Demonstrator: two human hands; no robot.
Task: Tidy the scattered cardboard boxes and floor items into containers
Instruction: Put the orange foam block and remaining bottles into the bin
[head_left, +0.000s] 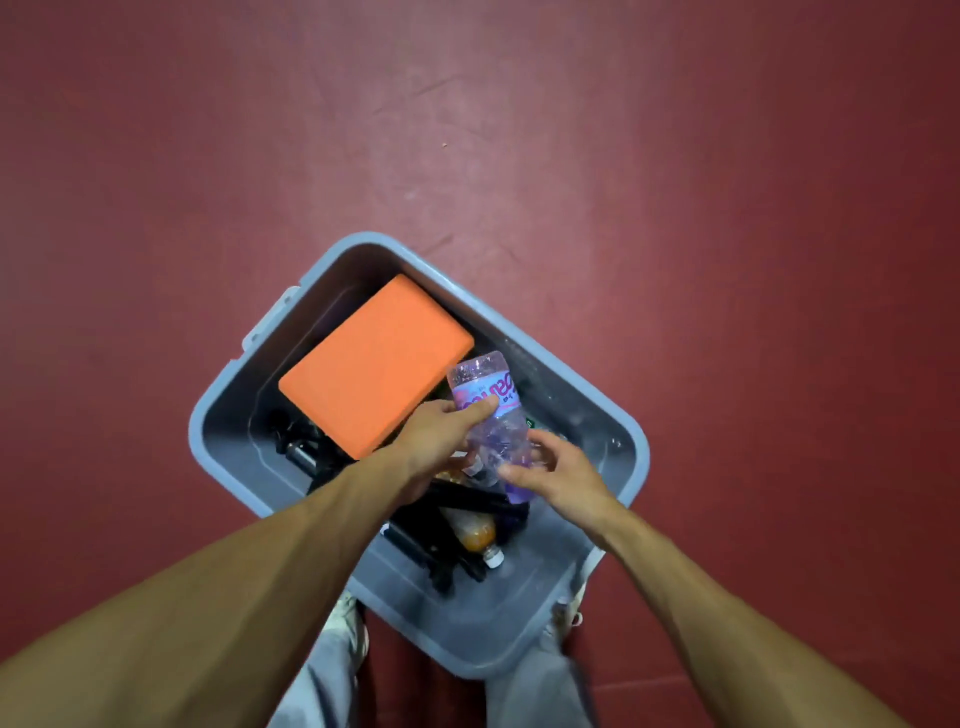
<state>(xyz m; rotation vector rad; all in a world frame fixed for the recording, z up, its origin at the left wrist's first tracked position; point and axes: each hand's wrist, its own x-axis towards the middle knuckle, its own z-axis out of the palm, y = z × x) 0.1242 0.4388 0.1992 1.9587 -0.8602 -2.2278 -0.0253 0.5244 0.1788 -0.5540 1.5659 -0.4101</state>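
A grey plastic bin (613, 410) stands on the red floor right in front of my feet. Inside it lie an orange flat box (374, 364), black items (301, 452) and a bottle with orange liquid (475, 535). A clear crumpled plastic bottle (493, 415) with a pink and purple label is held over the bin. My left hand (436, 447) grips its middle, thumb across the label. My right hand (556, 473) holds its lower end with curled fingers.
The red floor (519, 130) stretches bare all around the bin, with a small crumb (444, 146) far ahead. My grey trouser legs and a shoe (348, 618) show at the bottom edge beside the bin.
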